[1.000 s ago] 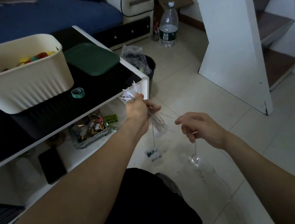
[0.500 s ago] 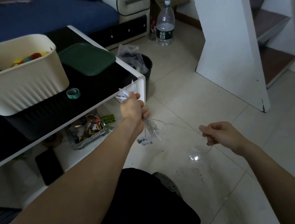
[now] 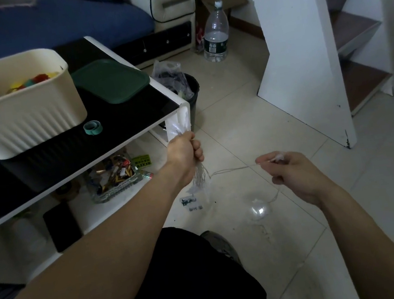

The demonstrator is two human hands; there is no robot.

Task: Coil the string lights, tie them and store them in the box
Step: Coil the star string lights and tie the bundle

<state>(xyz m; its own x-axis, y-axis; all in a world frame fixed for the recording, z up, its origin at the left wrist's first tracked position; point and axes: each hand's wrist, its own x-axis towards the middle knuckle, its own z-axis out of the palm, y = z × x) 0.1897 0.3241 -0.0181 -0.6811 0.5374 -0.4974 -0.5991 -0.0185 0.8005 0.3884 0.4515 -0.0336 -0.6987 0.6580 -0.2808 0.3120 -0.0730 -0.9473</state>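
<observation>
L hand (image 3: 186,152) fisted round the coiled string lights (image 3: 199,176), just off the table (image 3: 138,134) corner. Free wire runs sideways from bundle to R hand (image 3: 290,174), which pinches it; tail sags below. Next wrap likely brings R toward L. Box (image 3: 17,119) on table, well left of bundle

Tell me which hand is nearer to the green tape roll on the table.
Left. The left hand grips the string lights just past the table's corner, right of the tape roll. The right hand is farther right, over the floor.
</observation>
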